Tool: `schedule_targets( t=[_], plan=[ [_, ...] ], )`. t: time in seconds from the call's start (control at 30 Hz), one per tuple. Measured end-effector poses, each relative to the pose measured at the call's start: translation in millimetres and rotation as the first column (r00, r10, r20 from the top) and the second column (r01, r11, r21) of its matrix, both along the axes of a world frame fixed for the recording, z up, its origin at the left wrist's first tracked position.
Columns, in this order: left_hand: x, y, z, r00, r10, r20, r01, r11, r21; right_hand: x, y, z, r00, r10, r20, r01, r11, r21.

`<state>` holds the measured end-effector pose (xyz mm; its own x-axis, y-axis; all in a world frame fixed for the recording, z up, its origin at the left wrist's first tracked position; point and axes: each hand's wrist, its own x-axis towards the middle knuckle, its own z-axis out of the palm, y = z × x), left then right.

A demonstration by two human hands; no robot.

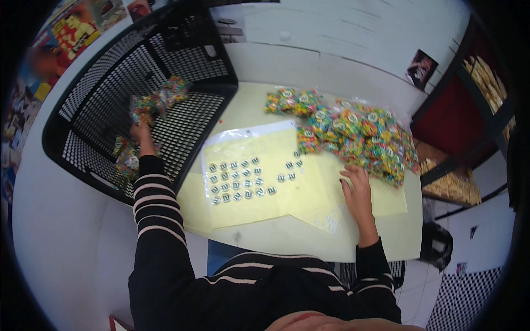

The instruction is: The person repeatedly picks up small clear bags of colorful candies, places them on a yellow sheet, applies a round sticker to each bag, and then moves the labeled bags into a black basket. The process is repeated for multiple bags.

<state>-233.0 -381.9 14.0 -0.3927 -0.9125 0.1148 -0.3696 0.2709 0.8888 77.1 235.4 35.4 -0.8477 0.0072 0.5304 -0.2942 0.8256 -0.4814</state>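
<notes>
My left hand point(141, 133) reaches into a black perforated plastic basket point(203, 111). It touches the lower end of a clear bag of colourful small pieces point(143, 108); blur hides whether the fingers grip it. Another such bag point(174, 89) lies just beyond, and more filled bags point(127, 159) rest beside my left wrist. On the table, my right hand point(357, 188) holds nothing, its fingers apart. Close to those fingertips is a pile of filled bags point(360, 132), several with round stickers. Between my hands lies a yellowish sticker sheet point(248, 215) with rows of round printed stickers point(236, 185).
The pale table point(265, 240) has a curved front edge. Small white label scraps point(330, 221) lie near its front. A shelf with packed goods point(451, 182) stands at right, a black plastic bag point(437, 246) below. Posters point(74, 35) line the far left.
</notes>
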Motion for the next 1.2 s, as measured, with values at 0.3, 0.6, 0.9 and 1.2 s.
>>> schedule_targets(
  t=[0.3, 0.6, 0.9, 1.2],
  plan=[
    [102, 160, 95, 0.754, -0.609, -0.248, 0.494, 0.773, -0.397, 0, -1, -7, 0.999, 0.025, 0.038, -0.025, 1.000, -0.010],
    [155, 273, 25, 0.128, -0.792, -0.597, 0.971, -0.024, 0.239, -25, -38, 4, 0.967, 0.235, 0.098, -0.241, 0.969, 0.057],
    [164, 284, -35, 0.141, -0.792, -0.594, 0.856, -0.205, 0.476, -78, -98, 5, 0.817, 0.393, 0.423, -0.491, 0.858, 0.151],
    [173, 297, -36, 0.110, -0.872, -0.476, 0.848, -0.167, 0.503, -81, -105, -8, 0.847, 0.310, 0.432, -0.405, 0.903, 0.145]
  ],
)
